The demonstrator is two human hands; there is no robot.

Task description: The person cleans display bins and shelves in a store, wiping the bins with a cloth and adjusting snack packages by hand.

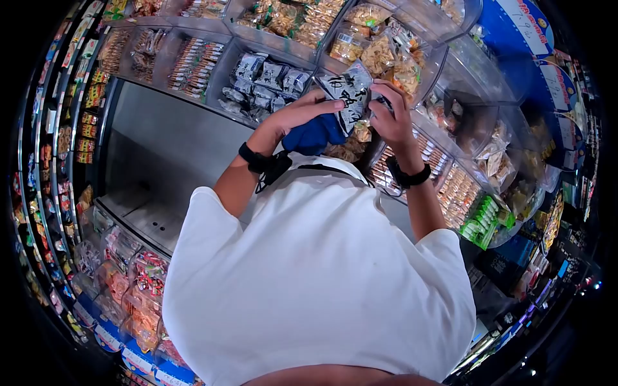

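Observation:
Between my two hands is a silver-grey snack packet with dark handwritten-style lettering on its front. My left hand grips its left edge, thumb laid across the front. On the opposite side, the curled fingers of my right hand pinch the packet's right edge. Just left of my hands, a clear bin holds several similar silver packets. Below the held packet, a dark blue cloth-like thing shows near my waist; its kind I cannot make out.
Clear bins of wrapped snacks surround my hands ahead and to the right. Green packets lie in a bin at right. A grey counter panel is at left, with candy bins below it. Blue price signs stand at upper right.

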